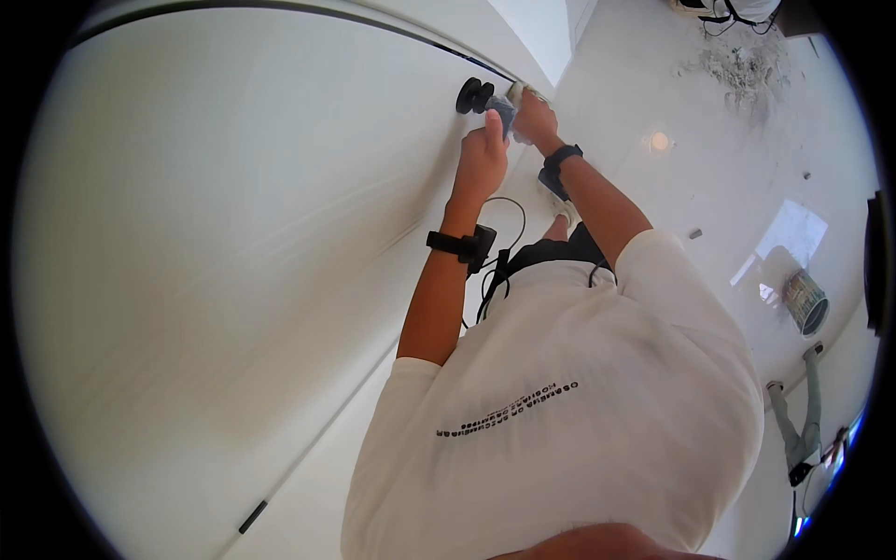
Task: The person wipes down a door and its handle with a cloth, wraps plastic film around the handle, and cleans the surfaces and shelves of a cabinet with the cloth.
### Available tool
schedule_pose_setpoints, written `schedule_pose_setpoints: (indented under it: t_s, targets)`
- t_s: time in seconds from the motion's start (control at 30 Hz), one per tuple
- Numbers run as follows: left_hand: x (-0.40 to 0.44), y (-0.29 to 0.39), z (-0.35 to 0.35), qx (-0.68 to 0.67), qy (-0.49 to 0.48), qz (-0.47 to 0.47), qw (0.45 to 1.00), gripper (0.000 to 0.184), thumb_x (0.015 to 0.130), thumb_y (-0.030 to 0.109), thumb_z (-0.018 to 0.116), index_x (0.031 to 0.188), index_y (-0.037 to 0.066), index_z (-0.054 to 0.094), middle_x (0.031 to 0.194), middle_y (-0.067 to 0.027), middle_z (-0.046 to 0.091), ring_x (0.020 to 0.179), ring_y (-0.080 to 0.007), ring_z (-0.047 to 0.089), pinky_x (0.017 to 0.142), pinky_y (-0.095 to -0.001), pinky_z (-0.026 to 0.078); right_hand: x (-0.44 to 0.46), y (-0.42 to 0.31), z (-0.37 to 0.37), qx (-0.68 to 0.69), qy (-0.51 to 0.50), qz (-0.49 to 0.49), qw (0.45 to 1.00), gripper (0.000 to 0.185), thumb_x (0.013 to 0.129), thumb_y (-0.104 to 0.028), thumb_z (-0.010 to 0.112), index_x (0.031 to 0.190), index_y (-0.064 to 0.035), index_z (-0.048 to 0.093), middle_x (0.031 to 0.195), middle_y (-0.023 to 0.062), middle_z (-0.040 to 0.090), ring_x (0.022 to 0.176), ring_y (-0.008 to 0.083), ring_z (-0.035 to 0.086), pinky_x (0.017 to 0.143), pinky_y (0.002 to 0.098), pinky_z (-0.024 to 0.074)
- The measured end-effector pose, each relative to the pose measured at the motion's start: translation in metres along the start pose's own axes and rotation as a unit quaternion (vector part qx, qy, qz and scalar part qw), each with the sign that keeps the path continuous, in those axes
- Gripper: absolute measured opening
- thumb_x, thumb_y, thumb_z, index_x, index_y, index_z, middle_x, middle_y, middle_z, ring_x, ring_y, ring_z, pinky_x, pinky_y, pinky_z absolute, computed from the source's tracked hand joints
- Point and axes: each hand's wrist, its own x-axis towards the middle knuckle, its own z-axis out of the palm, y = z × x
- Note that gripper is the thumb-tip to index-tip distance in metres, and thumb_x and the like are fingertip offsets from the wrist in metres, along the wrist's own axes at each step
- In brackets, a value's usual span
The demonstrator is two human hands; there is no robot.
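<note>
My left hand [481, 163] is closed, thumb up, on a small dark grey item [504, 112] that seems partly covered in clear plastic. Just beyond the thumb, a round black knob [474, 96] stands out from a large white door-like panel [243, 187]. My right hand [536, 121] is closed at the panel's edge, right beside the grey item. A pale bit shows at its fingertips, too small to name. Both wrists wear black bands, and the left band [464, 245] carries a small box with a cable.
A glossy pale floor [644, 84] lies to the right, with scattered debris [742, 70] farther off. A stained bucket [805, 303] lies tipped at the right, near greyish leg-like shapes [800, 425]. A dark strip [252, 516] sits low on the panel's near edge.
</note>
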Motion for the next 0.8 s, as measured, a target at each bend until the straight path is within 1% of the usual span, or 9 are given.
schedule_pose_setpoints:
  t_s: [0.1,0.2,0.3,0.4,0.5,0.6,0.7,0.77,0.8]
  targets:
    - [-0.004,0.008,0.001,-0.030,0.011,0.008,0.999,0.079,0.103,0.059,0.027,0.066,-0.004,0.056,0.049,-0.0028,0.045,0.046,-0.0140,0.045,0.048,-0.0300,0.036,-0.021,-0.003,0.001,0.013,0.003,-0.046,0.999,0.050,0.078,-0.033,0.065,0.118,-0.0044,0.056,0.103,0.0210,0.070,0.095,0.0403,0.068,0.083,0.0483,0.0537]
    - [-0.006,0.011,0.004,-0.002,0.027,0.008,1.000,0.074,0.106,0.047,0.028,0.076,-0.012,0.061,0.063,-0.0217,0.061,0.062,-0.0335,0.062,0.063,-0.0415,0.048,-0.057,-0.013,-0.001,0.003,-0.038,-0.068,0.997,0.048,0.080,-0.034,0.065,0.116,-0.0040,0.057,0.103,0.0206,0.070,0.094,0.0399,0.068,0.081,0.0486,0.0537]
    - [-0.009,0.010,0.013,-0.036,0.065,0.052,0.996,0.073,0.106,0.046,0.028,0.075,-0.011,0.061,0.062,-0.0203,0.062,0.059,-0.0326,0.062,0.060,-0.0407,0.048,-0.093,-0.008,0.004,0.009,-0.106,-0.139,0.985,0.042,0.083,-0.032,0.063,0.114,-0.0033,0.058,0.101,0.0198,0.071,0.093,0.0394,0.068,0.079,0.0493,0.0531]
    - [-0.011,0.012,0.020,-0.053,0.102,0.091,0.989,0.072,0.106,0.049,0.030,0.071,-0.007,0.058,0.053,-0.0054,0.051,0.049,-0.0159,0.050,0.048,-0.0312,0.039,-0.124,-0.008,0.003,-0.009,-0.191,-0.173,0.966,0.037,0.085,-0.028,0.060,0.113,-0.0031,0.059,0.098,0.0182,0.071,0.090,0.0394,0.068,0.078,0.0496,0.0527]
    - [-0.012,0.012,0.019,-0.051,0.088,0.109,0.989,0.070,0.106,0.047,0.030,0.070,-0.007,0.058,0.053,-0.0064,0.052,0.049,-0.0165,0.051,0.048,-0.0315,0.040,-0.126,0.015,0.039,0.027,-0.175,-0.223,0.959,0.034,0.086,-0.029,0.059,0.110,-0.0038,0.062,0.096,0.0172,0.072,0.089,0.0381,0.068,0.078,0.0494,0.0527]
    - [-0.006,-0.001,0.021,-0.032,0.104,0.138,0.984,0.069,0.106,0.046,0.030,0.070,-0.007,0.057,0.052,-0.0065,0.051,0.049,-0.0170,0.051,0.048,-0.0316,0.040,-0.132,-0.017,0.003,-0.030,-0.300,-0.134,0.944,0.032,0.086,-0.029,0.059,0.105,-0.0041,0.064,0.097,0.0170,0.071,0.092,0.0371,0.068,0.080,0.0480,0.0526]
    - [-0.002,-0.003,0.021,-0.036,0.104,0.157,0.981,0.070,0.106,0.046,0.031,0.070,-0.007,0.057,0.051,-0.0065,0.050,0.048,-0.0172,0.050,0.048,-0.0326,0.039,-0.120,0.008,0.027,-0.024,-0.224,-0.199,0.954,0.036,0.086,-0.034,0.059,0.105,-0.0032,0.066,0.102,0.0182,0.071,0.095,0.0383,0.067,0.083,0.0472,0.0518]
    - [-0.004,-0.002,0.020,-0.037,0.099,0.160,0.981,0.070,0.106,0.046,0.030,0.070,-0.007,0.058,0.050,-0.0068,0.050,0.048,-0.0176,0.050,0.048,-0.0333,0.039,-0.105,0.030,0.050,0.018,-0.245,-0.225,0.943,0.043,0.089,-0.040,0.057,0.109,-0.0026,0.066,0.108,0.0192,0.070,0.100,0.0389,0.066,0.087,0.0459,0.0506]
    - [-0.003,-0.001,0.020,-0.039,0.099,0.160,0.981,0.070,0.106,0.046,0.030,0.069,-0.007,0.058,0.050,-0.0070,0.050,0.048,-0.0179,0.050,0.048,-0.0337,0.040,-0.099,0.031,0.048,0.037,-0.254,-0.240,0.936,0.046,0.090,-0.042,0.056,0.112,-0.0024,0.066,0.111,0.0198,0.069,0.102,0.0392,0.065,0.089,0.0452,0.0500]
